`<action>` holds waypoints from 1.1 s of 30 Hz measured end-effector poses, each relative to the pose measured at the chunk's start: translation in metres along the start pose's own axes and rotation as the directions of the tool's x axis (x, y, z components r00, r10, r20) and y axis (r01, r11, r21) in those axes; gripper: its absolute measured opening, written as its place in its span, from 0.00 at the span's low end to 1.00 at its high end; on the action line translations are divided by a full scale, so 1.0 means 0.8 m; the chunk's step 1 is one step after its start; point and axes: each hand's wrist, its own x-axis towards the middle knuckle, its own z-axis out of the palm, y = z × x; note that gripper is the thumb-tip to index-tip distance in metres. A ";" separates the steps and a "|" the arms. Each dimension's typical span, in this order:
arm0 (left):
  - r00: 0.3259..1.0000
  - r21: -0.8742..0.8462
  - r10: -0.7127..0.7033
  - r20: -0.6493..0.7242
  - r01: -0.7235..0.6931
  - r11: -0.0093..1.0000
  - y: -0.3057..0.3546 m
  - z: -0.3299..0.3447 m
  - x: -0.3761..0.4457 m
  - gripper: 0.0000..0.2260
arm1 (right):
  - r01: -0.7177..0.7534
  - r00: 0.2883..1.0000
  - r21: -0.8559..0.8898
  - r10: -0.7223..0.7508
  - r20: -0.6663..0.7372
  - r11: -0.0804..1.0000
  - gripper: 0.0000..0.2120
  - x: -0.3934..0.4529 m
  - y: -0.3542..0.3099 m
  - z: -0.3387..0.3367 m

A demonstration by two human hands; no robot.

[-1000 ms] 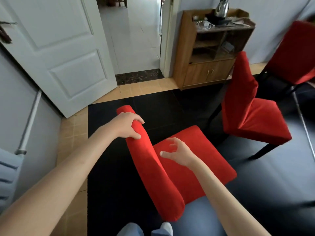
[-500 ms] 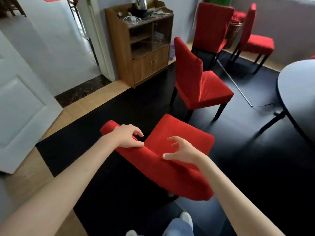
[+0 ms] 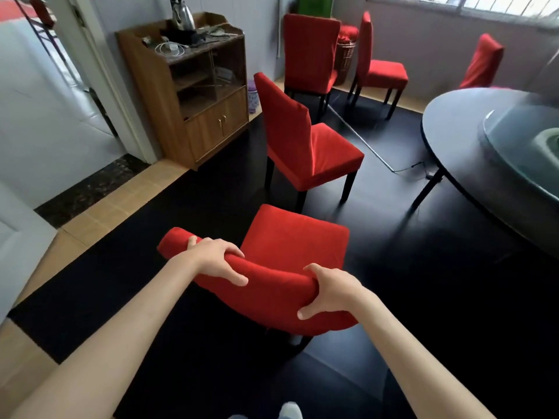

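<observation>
Grips the chair (image 3: 296,237) by the top of its backrest, with the left hand (image 3: 216,261) curled over the left end and the right hand (image 3: 331,290) wrapped round the right end. Stands on the dark floor in the near middle, well apart from the table (image 3: 447,125) at far right. Seems firmly held and ready to move; looks not yet shifted to its place, probably beside the table.

Right hand (image 3: 332,293) was hovering loose-fingered above seat a second ago. Now it grips right end of backrest (image 3: 272,285), fingers over top, thumb on near face. Red chair (image 3: 298,234) has turned: backrest ran away from person, now lies crosswise in front. View has swung right: white door gone, round table (image 3: 453,140) and far chairs (image 3: 311,52) come in.
</observation>
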 end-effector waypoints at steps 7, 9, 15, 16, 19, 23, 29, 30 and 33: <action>0.994 0.133 0.106 -0.034 -0.101 0.986 -0.006 0.003 0.012 0.36 | -0.144 0.970 -0.088 0.124 -0.207 0.986 0.49 -0.008 -0.019 0.018; 0.987 0.174 0.154 -0.040 -0.145 0.974 -0.008 0.002 0.013 0.38 | -0.193 0.954 -0.068 0.171 -0.246 0.979 0.48 -0.012 -0.027 0.021; 0.935 0.269 0.326 -0.138 -0.281 0.921 -0.022 0.014 0.009 0.38 | -0.314 0.896 -0.042 0.282 -0.342 0.948 0.39 -0.027 -0.050 0.035; 0.925 0.279 0.351 -0.144 -0.302 0.912 -0.025 0.016 0.008 0.38 | -0.330 0.891 -0.041 0.297 -0.343 0.943 0.37 -0.030 -0.054 0.039; 0.893 0.329 0.420 -0.160 -0.353 0.876 -0.036 0.023 0.002 0.38 | -0.377 0.871 -0.038 0.340 -0.355 0.925 0.35 -0.041 -0.066 0.053; 0.869 0.353 0.479 -0.126 -0.412 0.840 -0.049 0.034 -0.009 0.37 | -0.411 0.854 -0.041 0.369 -0.367 0.911 0.35 -0.056 -0.080 0.071; 0.775 0.422 0.598 -0.203 -0.482 0.768 -0.067 0.050 -0.025 0.33 | -0.435 0.846 -0.044 0.392 -0.363 0.899 0.36 -0.073 -0.095 0.088; 0.775 0.437 0.600 -0.201 -0.477 0.763 -0.071 0.051 -0.027 0.33 | -0.443 0.843 -0.044 0.399 -0.360 0.895 0.36 -0.076 -0.101 0.091; 0.792 0.456 0.580 -0.190 -0.453 0.766 -0.088 0.044 -0.024 0.35 | -0.453 0.828 -0.005 0.419 -0.373 0.891 0.35 -0.082 -0.123 0.109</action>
